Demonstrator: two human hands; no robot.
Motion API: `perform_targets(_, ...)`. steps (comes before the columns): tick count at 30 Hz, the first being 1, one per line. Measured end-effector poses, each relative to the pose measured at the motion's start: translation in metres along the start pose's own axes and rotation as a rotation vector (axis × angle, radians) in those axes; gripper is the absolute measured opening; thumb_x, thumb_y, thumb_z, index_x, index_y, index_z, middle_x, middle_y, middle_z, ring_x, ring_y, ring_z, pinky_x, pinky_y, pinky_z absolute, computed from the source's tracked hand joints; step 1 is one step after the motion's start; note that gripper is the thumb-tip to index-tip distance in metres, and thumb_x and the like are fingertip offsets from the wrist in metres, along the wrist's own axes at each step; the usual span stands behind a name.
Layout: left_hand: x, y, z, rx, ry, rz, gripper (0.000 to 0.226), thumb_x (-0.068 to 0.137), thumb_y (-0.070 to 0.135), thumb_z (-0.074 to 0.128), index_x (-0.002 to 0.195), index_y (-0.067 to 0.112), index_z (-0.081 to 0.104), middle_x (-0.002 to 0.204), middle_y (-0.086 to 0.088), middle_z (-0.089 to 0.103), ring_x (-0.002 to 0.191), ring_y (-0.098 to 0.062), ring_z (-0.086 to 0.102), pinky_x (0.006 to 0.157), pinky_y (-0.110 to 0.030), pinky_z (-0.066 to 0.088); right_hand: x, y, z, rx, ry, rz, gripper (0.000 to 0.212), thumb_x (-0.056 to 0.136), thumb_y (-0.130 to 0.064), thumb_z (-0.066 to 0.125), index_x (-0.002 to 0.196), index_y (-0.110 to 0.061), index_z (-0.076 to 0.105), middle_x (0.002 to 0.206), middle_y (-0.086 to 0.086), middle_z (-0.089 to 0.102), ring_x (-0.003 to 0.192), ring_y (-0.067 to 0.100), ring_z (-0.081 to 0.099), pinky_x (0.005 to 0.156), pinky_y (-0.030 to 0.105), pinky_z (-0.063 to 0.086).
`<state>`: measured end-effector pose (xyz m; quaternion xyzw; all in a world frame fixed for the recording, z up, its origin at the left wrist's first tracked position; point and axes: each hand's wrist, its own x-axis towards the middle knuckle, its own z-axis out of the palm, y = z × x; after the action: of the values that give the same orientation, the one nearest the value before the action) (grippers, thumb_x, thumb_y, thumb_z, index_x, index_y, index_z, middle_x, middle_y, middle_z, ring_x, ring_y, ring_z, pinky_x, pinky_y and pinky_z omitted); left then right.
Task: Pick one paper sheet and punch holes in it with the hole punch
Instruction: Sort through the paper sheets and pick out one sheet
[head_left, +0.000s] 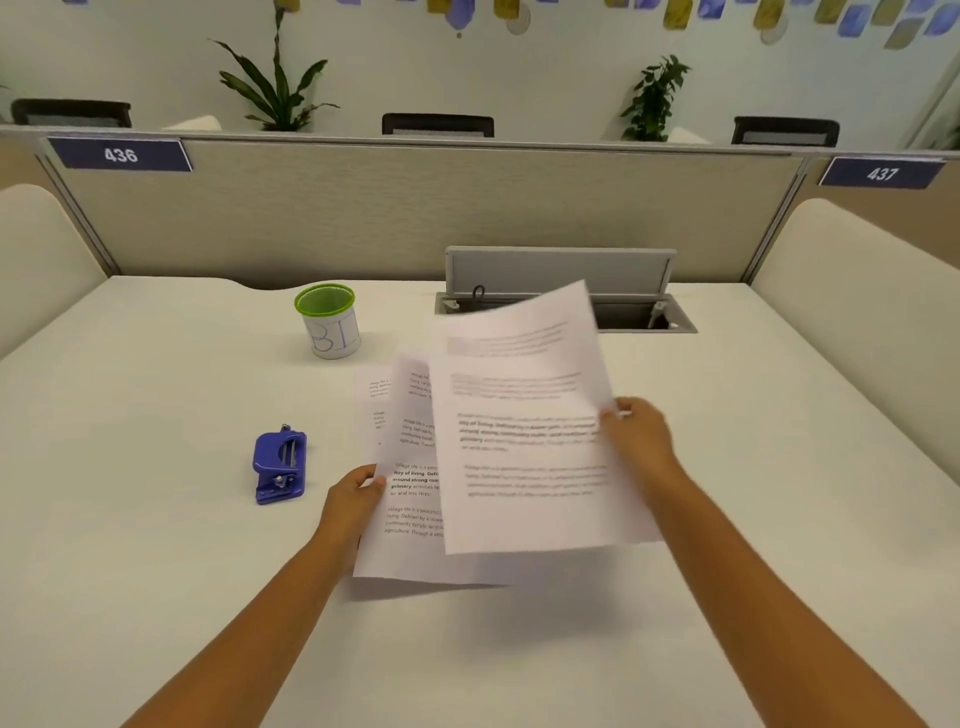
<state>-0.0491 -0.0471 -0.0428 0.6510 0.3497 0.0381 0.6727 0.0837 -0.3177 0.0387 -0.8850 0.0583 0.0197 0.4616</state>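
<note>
**Now: one sheet lifted, punch waits left**

Matte white desk (156, 597). Thin printed top sheet (524, 426), blurred, raised, pinched at its right edge by right hand (641, 434). Left hand (353, 499) pinches remaining sheets (405, 519) at their left edge. Blue hole punch (279, 466) sits left, nearer left hand, long axis front-to-back. Green mesh cup (328, 319) behind.
</note>
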Motion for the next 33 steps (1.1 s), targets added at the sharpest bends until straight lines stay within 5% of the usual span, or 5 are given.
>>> perform_targets(10, -0.022, 0.014, 0.021, -0.129, -0.102, 0.105, 0.019, 0.093, 0.031, 0.05, 0.096, 0.021, 0.066, 0.099, -0.007, 0.073, 0.09, -0.028, 0.068, 0.079, -0.045, 0.056, -0.022, 0.026, 0.044, 0.268, -0.233, 0.194, 0.032, 0.088, -0.023, 0.06, 0.114, -0.008, 0.051, 0.116, 0.009, 0.061, 0.097, 0.028, 0.062, 0.085, 0.038, 0.052)
perform_targets(16, -0.021, 0.046, 0.033, -0.005, -0.071, 0.264, 0.017, 0.093, 0.028, 0.051, 0.109, 0.029, 0.057, 0.102, -0.003, 0.067, 0.092, -0.024, 0.065, 0.064, -0.03, 0.052, -0.025, 0.01, 0.032, 0.316, -0.106, -0.1, 0.031, 0.092, -0.02, 0.056, 0.115, -0.026, 0.036, 0.107, 0.002, 0.064, 0.076, 0.011, 0.065, 0.056, 0.019, 0.049)
perform_targets(23, -0.024, 0.082, 0.037, 0.033, 0.099, 0.522, 0.018, 0.088, 0.01, 0.057, 0.099, 0.024, 0.058, 0.099, -0.003, 0.065, 0.095, -0.022, 0.062, 0.08, -0.034, 0.053, -0.034, -0.019, 0.021, 0.357, -0.001, -0.477, 0.016, 0.094, -0.023, 0.051, 0.109, -0.026, 0.047, 0.095, -0.019, 0.057, 0.082, 0.003, 0.062, 0.058, 0.005, 0.05)
perform_targets(29, -0.036, 0.097, 0.033, -0.062, 0.176, 0.662, 0.02, 0.086, 0.027, 0.062, 0.103, 0.028, 0.052, 0.094, 0.014, 0.062, 0.082, -0.002, 0.061, 0.061, -0.012, 0.049, -0.041, -0.027, 0.02, 0.448, 0.008, -0.549, 0.017, 0.094, -0.022, 0.05, 0.109, -0.026, 0.043, 0.095, -0.021, 0.056, 0.085, 0.003, 0.063, 0.064, 0.009, 0.053)
perform_targets(33, -0.039, 0.087, 0.038, -0.033, 0.161, 0.659, 0.032, 0.086, 0.031, 0.06, 0.115, 0.025, 0.046, 0.11, 0.006, 0.058, 0.093, -0.015, 0.059, 0.076, -0.03, 0.052, -0.046, -0.012, 0.03, 0.499, -0.059, -0.515, 0.022, 0.094, -0.022, 0.05, 0.114, -0.024, 0.041, 0.103, -0.017, 0.055, 0.096, 0.005, 0.061, 0.073, 0.014, 0.056)
